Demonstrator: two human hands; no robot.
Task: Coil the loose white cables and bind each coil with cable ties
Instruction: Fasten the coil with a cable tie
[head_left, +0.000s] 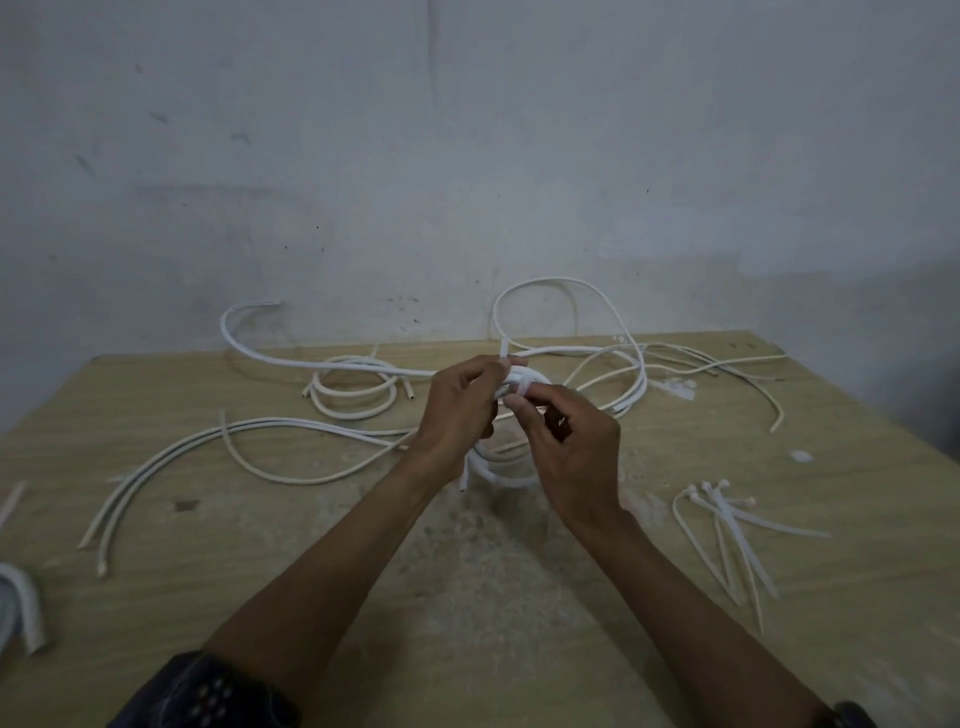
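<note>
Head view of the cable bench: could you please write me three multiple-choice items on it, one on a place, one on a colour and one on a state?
1. Where do the spare cable ties lie?
A. on the table, right of the right hand
B. on the floor
C. in a box

2. What colour is the coil being bound?
A. black
B. white
C. red

3. How is that coil handled?
A. it lies untouched
B. one hand alone holds it
C. the left hand holds it while the right hand pinches its tie

Answers:
1 A, they are spread on the wood beside the right forearm.
2 B, its loops show white below the hands.
3 C, both hands meet at the tie wrapped over the coil.
</note>
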